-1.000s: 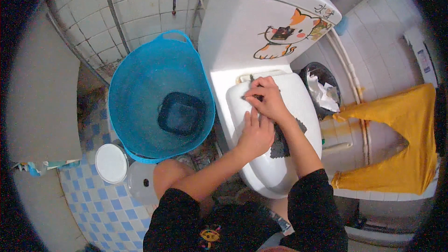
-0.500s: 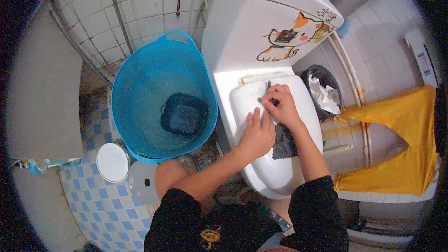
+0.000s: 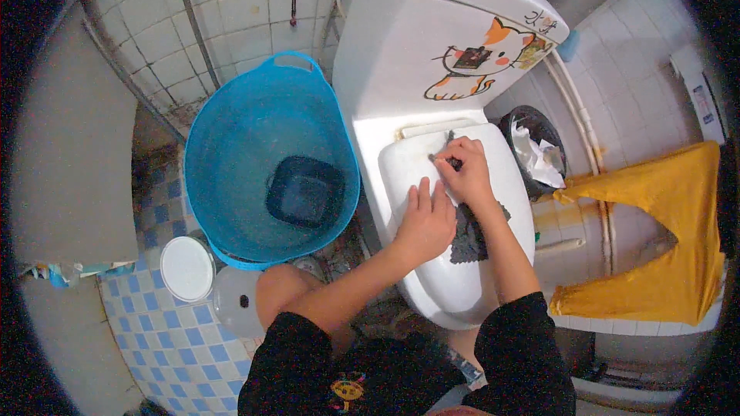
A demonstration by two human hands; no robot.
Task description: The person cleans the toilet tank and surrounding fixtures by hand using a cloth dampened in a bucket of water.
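Two bare hands work over one white toilet lid (image 3: 505, 166). Compared with a second ago, the right hand (image 3: 470, 173) sits farther right; over the last half second little changes. Its thumb and fingers are pinched together on a dark scrap (image 3: 434, 158). The left hand (image 3: 428, 223) lies just below, fingers stretched out over the lid. One dark grey cloth (image 3: 466, 243) with a zigzag edge is on the lid, partly hidden by the right forearm; whether the scrap joins it is unclear. At left, one blue tub (image 3: 223, 119) holds one dark basin (image 3: 307, 192); at right hangs one yellow cloth (image 3: 647, 293)
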